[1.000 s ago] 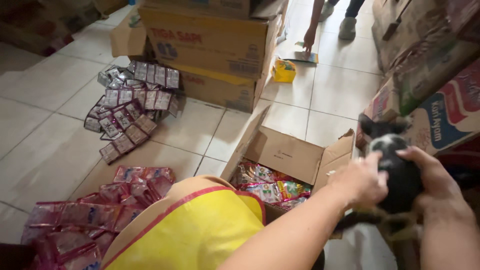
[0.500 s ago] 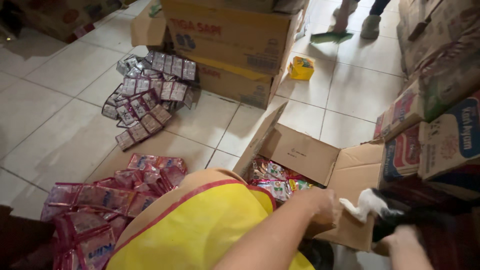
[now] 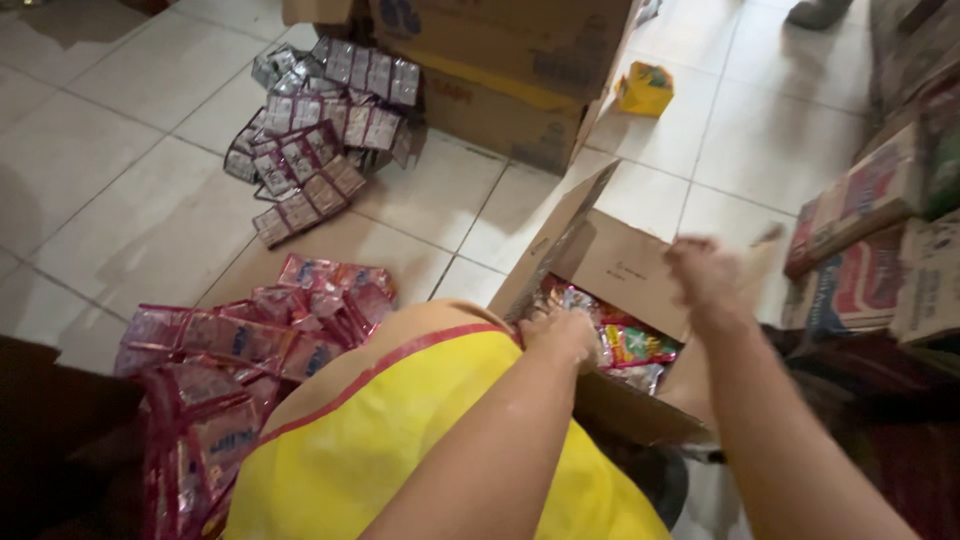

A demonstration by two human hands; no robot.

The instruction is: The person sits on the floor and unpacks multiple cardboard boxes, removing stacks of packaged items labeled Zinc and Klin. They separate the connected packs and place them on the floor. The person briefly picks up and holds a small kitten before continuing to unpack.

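Reaching into the open cardboard box, the left hand rests on colourful sachets, its grip hidden; the right hand hovers blurred, loosely closed, empty; unpacking appears underway.

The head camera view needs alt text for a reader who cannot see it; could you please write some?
A person's left hand reaches into an open cardboard box of colourful sachets while the right hand hovers above it. Pink packets and silver packets lie on the tiled floor.
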